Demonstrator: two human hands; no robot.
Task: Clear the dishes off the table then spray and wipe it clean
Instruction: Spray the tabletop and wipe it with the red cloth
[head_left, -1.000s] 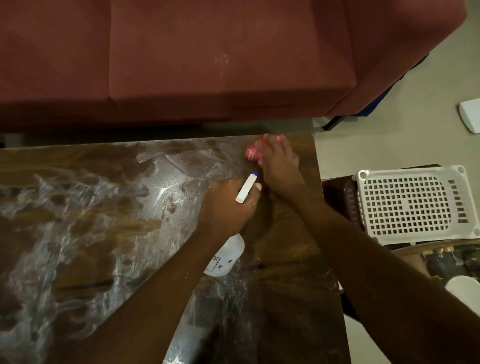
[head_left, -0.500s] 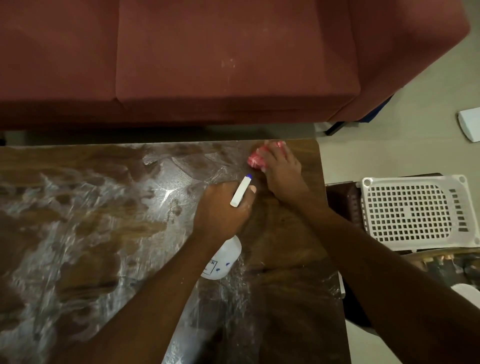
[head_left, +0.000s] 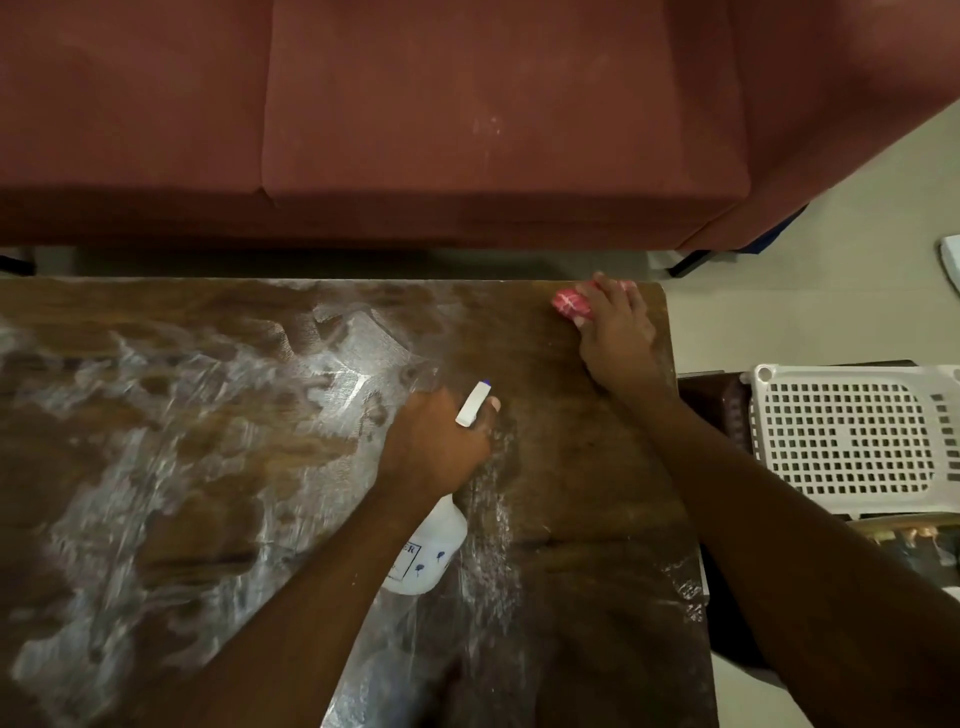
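Cloth (head_left: 571, 306): soft wad; right hand (head_left: 618, 332) clasps it, pressed onto the wet desk (head_left: 571, 467).
Spray bottle (head_left: 426, 551): light plastic, probably slick; left hand (head_left: 436, 447) wraps its neck.

- The head view looks steeply down on the wooden surface (head_left: 218, 467) from above its near edge.
- It faces the red sofa (head_left: 467, 130) beyond the surface's far edge.
- It sits close: the surface fills most of the frame.
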